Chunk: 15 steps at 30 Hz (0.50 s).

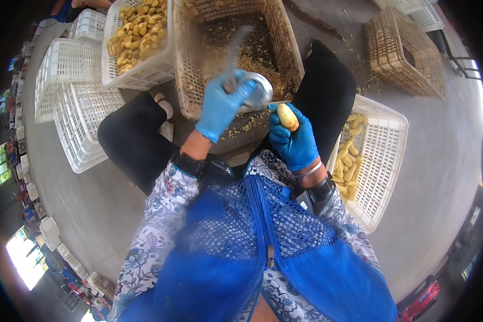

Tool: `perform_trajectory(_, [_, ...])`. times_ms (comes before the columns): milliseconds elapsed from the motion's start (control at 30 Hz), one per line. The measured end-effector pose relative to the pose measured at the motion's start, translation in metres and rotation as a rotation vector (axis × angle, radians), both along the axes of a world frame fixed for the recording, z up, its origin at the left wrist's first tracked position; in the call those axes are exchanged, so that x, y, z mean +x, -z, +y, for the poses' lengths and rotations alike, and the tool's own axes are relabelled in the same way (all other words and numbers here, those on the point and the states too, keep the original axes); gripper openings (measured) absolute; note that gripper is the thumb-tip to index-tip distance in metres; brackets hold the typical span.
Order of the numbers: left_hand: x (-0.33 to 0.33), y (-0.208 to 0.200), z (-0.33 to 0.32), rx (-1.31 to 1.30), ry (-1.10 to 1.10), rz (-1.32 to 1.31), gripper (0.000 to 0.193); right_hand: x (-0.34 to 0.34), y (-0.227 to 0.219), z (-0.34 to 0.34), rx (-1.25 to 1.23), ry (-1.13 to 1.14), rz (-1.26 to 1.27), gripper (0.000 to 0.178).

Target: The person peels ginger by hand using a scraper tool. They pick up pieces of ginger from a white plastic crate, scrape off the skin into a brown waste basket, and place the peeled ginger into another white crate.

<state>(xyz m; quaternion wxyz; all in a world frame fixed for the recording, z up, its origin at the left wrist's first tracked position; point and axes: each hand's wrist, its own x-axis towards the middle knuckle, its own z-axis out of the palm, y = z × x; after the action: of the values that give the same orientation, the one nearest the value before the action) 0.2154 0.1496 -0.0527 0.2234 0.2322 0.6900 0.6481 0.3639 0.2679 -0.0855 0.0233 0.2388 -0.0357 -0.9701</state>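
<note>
In its blue glove, my left hand (220, 107) is closed around a blurred knife-like tool with a curved grey blade (235, 49) pointing up and away. A shiny round metal piece (261, 90) shows at its fingers; whether it belongs to the tool I cannot tell. My right hand (296, 140), gloved too, grips a pale yellow oval piece of produce (287, 117) with a browner lower end. Both hands are over my lap, close to the near rim of a brown-stained crate (187, 70) that has shreds and peelings in its bottom.
At the far left a white crate (139, 75) holds yellow-brown pieces (139, 32). Beside my right leg stands a white crate (383, 155) with paler pieces (349, 163). White crates (83, 118) are at the left, a brownish crate (402, 59) far right. Peelings (247, 126) litter the floor.
</note>
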Motion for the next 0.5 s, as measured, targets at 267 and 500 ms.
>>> perform_trajectory(267, [-0.03, 0.013, -0.016, -0.241, -0.191, 0.064, 0.025, 0.005, -0.013, -0.002, 0.052, -0.069, -0.111, 0.034])
perform_trajectory(500, [0.009, 0.001, 0.003, -0.075, 0.295, -0.19, 0.027, -0.004, -0.016, -0.016, 1.322, -0.116, -0.055, 0.035])
